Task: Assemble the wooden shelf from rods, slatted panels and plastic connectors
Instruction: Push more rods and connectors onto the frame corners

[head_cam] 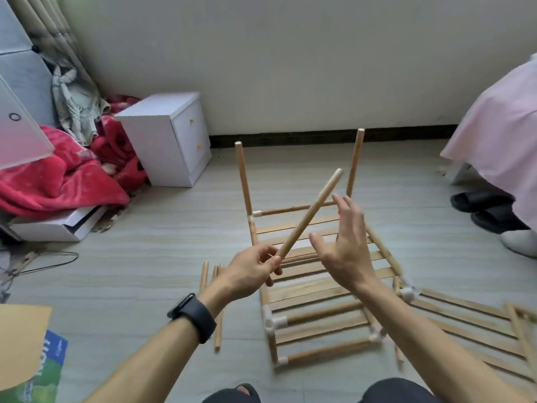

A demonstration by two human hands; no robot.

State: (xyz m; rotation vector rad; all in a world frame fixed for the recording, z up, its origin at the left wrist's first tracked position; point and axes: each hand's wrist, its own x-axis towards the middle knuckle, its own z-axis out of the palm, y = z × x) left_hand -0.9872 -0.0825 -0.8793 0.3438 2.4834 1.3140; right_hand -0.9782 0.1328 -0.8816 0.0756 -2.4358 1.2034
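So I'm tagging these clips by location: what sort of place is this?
Probably a bedroom at home: a white bedside cabinet, a heaped red blanket, and what looks like a pink-covered bed at the right.

Bedroom in a home, by the look of it. White bedside cabinet [162,146] w/ 2 drawers & yellow knobs stood by a plain wall [290,53] w/ dark skirting [290,138]. Left of cabinet: heaped red blanket [58,178], crumpled grey-green cloth [75,103] above it, curtain [55,21] further back-left. Well to cabinet's right: bed edge draped in pink sheet [499,126], black slippers [479,202] beneath. Wood-look floor [145,228] ran in front of cabinet, wire hanger [49,261] lying front-left of it. Part-built shelf frame [305,289] sat straight on the floor, front-right of cabinet.
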